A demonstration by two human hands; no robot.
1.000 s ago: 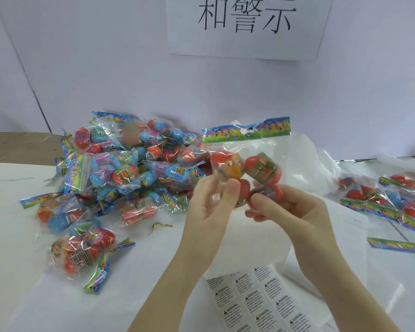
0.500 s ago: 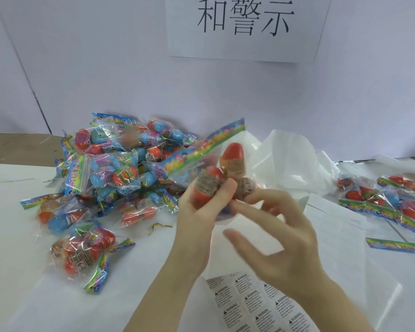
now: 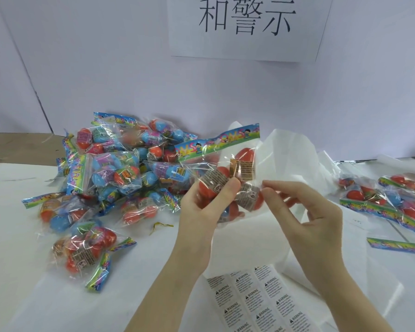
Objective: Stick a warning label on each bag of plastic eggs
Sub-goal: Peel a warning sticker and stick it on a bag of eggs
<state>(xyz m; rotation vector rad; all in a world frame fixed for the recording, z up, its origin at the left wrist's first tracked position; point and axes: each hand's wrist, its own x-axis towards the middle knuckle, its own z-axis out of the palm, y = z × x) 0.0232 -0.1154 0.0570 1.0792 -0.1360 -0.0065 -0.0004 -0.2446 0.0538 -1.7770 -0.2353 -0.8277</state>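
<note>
My left hand (image 3: pixel 201 212) grips a clear bag of red plastic eggs (image 3: pixel 243 167) above the table, thumb pressed on its front. The bag's colourful header strip points up and to the left. My right hand (image 3: pixel 309 219) pinches the bag's right side with thumb and fingertips. A sheet of white warning labels (image 3: pixel 256 300) lies on the table below my hands, between my forearms. No label is seen on my fingers.
A pile of several bagged eggs (image 3: pixel 120 171) fills the left of the white table. More bags (image 3: pixel 388 200) lie at the right edge, with a loose header strip (image 3: pixel 398 245) nearby. Crumpled white wrapping (image 3: pixel 285 149) sits behind the held bag. A paper sign (image 3: pixel 244 25) hangs on the wall.
The bag was turned over in my left hand. My right hand let go, spread its fingers, then came back to the bag's right side.
</note>
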